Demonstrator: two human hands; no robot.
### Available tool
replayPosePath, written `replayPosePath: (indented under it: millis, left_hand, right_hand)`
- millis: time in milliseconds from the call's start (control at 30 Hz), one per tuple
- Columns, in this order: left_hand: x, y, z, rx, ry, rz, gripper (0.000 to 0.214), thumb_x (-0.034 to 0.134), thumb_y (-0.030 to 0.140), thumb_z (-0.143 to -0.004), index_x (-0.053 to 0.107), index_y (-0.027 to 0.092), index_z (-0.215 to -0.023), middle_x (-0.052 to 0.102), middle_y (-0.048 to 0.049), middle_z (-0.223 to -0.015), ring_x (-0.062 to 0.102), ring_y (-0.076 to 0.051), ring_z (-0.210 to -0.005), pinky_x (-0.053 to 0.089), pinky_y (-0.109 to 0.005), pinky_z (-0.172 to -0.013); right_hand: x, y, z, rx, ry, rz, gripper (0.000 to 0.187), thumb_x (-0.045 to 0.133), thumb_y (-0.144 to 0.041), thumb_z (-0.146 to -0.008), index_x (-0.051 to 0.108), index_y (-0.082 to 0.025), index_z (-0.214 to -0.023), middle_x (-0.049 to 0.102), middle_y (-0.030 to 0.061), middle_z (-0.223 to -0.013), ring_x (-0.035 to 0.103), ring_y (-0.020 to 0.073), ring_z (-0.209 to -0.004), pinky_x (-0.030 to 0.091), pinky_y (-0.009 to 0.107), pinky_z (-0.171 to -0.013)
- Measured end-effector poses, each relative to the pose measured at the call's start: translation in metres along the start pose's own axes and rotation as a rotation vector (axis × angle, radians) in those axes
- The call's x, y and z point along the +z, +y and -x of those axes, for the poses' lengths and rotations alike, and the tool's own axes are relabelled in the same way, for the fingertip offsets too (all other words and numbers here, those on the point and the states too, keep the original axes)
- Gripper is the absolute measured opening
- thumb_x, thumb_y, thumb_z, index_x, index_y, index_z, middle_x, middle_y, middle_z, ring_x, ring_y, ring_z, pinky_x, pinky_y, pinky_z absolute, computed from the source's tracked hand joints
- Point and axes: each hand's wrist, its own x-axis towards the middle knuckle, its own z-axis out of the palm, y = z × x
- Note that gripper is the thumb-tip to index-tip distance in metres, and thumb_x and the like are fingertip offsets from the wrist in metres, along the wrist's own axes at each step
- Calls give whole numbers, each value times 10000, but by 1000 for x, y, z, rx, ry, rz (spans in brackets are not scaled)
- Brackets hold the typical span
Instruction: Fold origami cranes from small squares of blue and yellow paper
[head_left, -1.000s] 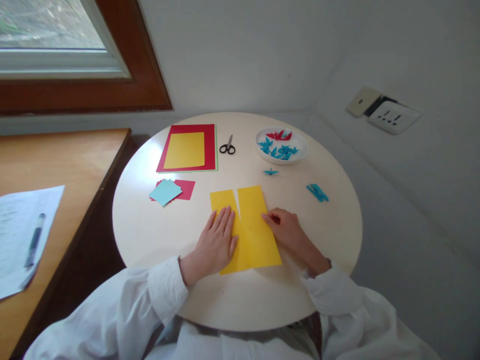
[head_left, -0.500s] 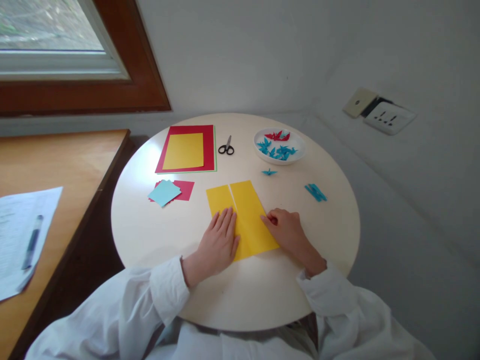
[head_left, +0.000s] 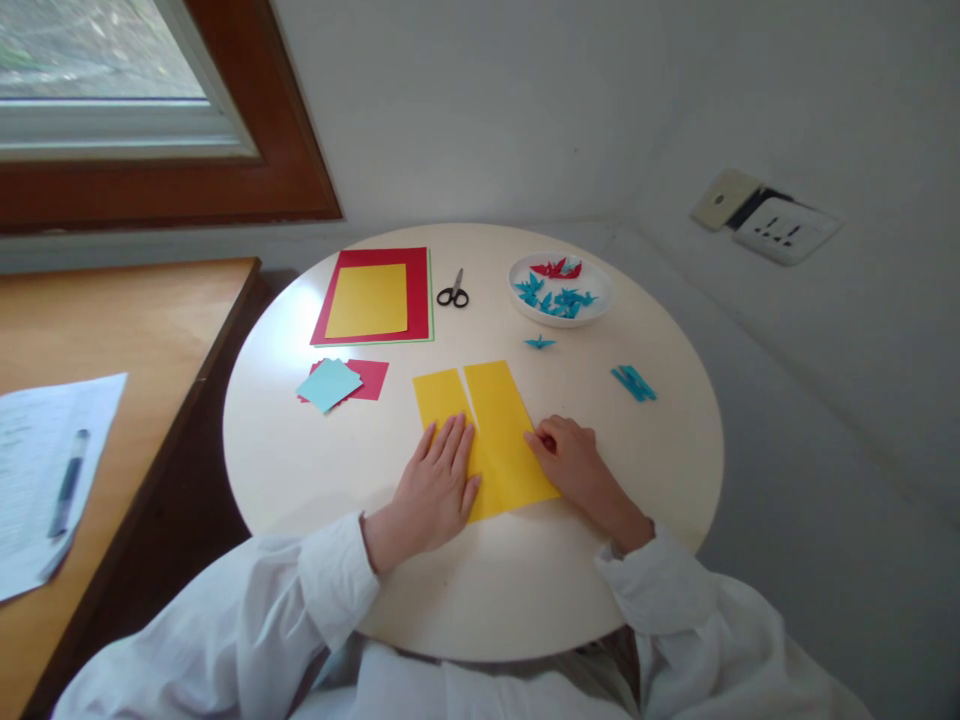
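Head view: yellow paper (head_left: pixel 504 425) under flat, open left hand (head_left: pixel 433 490), right edge in the pinch of curled right hand (head_left: pixel 573 455)

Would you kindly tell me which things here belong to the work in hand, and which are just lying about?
Likely in the work:
yellow paper, touched by the left hand and right hand
scissors
coloured sheets
paper squares
paper birds

Probably just lying about:
pen
papers on the wooden desk
blue strips, though hard to tell
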Motion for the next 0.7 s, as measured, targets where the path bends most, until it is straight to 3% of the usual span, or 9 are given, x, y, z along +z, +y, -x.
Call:
replayPosePath:
  millis: [267, 467, 700]
  left_hand:
    - [2, -1, 0, 7, 19, 6, 561, 268, 339, -921, 309, 10, -1374, 327, -186, -1448, 245, -283, -1367, 196, -442, -1116]
    - [5, -2, 2, -2, 46, 57, 577, 272, 363, -929, 274, 4, -1381, 322, -226, -1440, 212, -290, -1377, 219, -464, -1110]
    - [-2, 2, 2, 20, 45, 58, 477, 302, 292, -926, 434, -3, -1276, 437, -244, -1362, 330, -332, -1322, 270, -480, -1084]
  right_hand:
    - [-1, 2, 1, -12, 22, -45, 251, 456, -261, -796, 407, -195, -559, 550, 25, -658, 480, 155, -637, 296, 294, -630]
    - [-11, 1, 11, 67, -23, -190, 347, 410, -383, -843, 449, -192, -556, 556, 14, -605, 469, 140, -563, 299, 276, -569]
    - [-15, -2, 27, 82, -54, -174, 348, 466, -374, -817, 464, -189, -522, 557, -4, -552, 471, 134, -535, 291, 286, -594]
